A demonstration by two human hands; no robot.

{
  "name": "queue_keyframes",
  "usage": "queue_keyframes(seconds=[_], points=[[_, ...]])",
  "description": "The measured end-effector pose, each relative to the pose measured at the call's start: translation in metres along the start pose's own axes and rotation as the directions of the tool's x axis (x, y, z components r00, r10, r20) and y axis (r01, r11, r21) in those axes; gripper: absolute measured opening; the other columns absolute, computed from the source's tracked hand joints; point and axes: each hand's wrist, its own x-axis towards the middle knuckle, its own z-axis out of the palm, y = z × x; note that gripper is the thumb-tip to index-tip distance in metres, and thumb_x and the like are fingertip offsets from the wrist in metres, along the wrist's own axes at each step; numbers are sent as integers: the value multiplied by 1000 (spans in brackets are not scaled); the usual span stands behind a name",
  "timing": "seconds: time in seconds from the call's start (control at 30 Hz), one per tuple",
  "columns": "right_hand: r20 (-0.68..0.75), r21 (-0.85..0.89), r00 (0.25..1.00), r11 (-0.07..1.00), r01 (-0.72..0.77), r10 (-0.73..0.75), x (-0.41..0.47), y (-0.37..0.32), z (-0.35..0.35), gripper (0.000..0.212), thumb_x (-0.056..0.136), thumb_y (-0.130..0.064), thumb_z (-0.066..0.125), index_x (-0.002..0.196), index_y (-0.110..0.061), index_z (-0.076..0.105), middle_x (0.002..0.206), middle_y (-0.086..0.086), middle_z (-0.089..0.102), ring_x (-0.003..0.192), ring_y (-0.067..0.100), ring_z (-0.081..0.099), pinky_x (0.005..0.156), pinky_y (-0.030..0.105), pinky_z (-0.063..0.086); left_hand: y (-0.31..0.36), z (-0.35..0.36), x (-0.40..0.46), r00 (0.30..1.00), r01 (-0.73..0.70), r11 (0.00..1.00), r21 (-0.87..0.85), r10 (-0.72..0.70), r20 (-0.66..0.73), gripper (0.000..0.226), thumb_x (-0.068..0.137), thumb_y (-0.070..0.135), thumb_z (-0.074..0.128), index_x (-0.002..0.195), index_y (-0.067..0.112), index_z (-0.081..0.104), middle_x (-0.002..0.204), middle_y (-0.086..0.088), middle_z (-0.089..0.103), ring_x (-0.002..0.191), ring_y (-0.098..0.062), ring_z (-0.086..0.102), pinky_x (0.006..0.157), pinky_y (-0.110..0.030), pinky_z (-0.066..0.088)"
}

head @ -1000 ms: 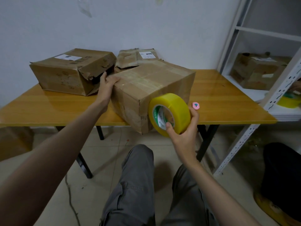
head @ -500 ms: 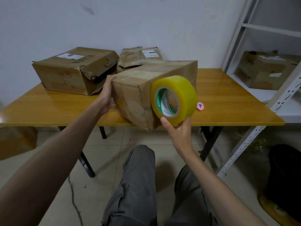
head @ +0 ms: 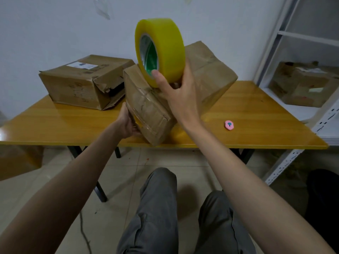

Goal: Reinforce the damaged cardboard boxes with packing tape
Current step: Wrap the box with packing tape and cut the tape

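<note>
We grip the tape (head: 161, 50) in our right hand (head: 180, 97), thumb in its core, roll raised on edge. Directly beneath that hand lies the box (head: 152, 109), tipped on the surface (head: 256, 114), long axis running away to the right. Our left hand (head: 128, 123) holds its near lower end, steadying it.

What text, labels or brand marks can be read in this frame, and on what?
None is legible.
White shipping label on the torn cardboard box at the back left: too blurred.
Faint print on that box's side: too blurred.
Green core of the yellow tape roll: markings unreadable.
</note>
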Motion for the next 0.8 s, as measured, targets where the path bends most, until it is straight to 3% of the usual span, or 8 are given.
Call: queue_keyframes(seconds=[0.1,0.17,0.27,0.37,0.43,0.57,0.7,0.8], points=[[-37,-137,999,990,32,-37,-8,-9,14,59,81,-74,60,114,-24,58,77,-11,58,71,13,60,66,39,53,0,-9,-3,1000,21,999,35,-21,-18,76,88,85,33,124,22,56,109,-10,62,97,-35,58,102,-59,45],[-47,-145,999,989,-3,-4,-9,-9,21,62,81,-76,57,115,-24,57,76,-11,56,69,14,60,64,39,52,1,-16,0,999,50,997,51,-49,-21,82,88,85,34,132,18,55,117,-10,62,108,-35,59,103,-57,46],[-55,-154,998,987,-44,36,-2,-4,26,67,82,-77,51,123,-24,55,82,-8,62,76,17,63,69,43,53,10,-15,-6,999,32,997,75,-29,-42,67,96,75,31,124,17,52,102,-8,61,105,-33,60,100,-55,47],[-27,-203,997,976,-75,71,8,-4,27,73,87,-75,53,138,-22,48,102,-2,68,97,24,66,79,43,52,21,-9,-1,986,-44,970,241,81,-144,57,106,59,22,98,14,55,83,-11,59,68,-25,63,64,-41,59],[18,-235,993,966,-106,114,13,-3,30,79,90,-72,54,147,-20,42,119,2,67,111,26,63,80,38,47,23,-13,7,959,-75,877,475,195,-208,59,110,47,16,80,12,53,68,-12,55,47,-21,55,41,-27,51],[135,-251,981,962,-104,141,27,-2,36,86,88,-77,50,149,-19,38,143,4,56,129,28,54,88,35,42,27,-31,25,838,-165,622,766,498,-224,49,107,38,34,80,5,58,82,-13,64,76,-31,67,69,-38,58],[249,-279,940,947,-160,232,48,1,47,86,91,-72,54,154,-18,32,152,6,48,139,29,45,98,39,38,43,-39,19,602,-722,525,451,797,35,36,96,57,45,116,32,61,122,-1,59,113,-16,61,95,-37,52],[302,-283,918,944,-170,256,61,7,60,67,87,-72,55,132,-25,46,130,3,63,124,30,57,93,42,46,49,-32,-4,550,-810,421,408,787,280,83,84,69,60,154,37,30,161,3,26,147,-10,31,117,-32,33]])
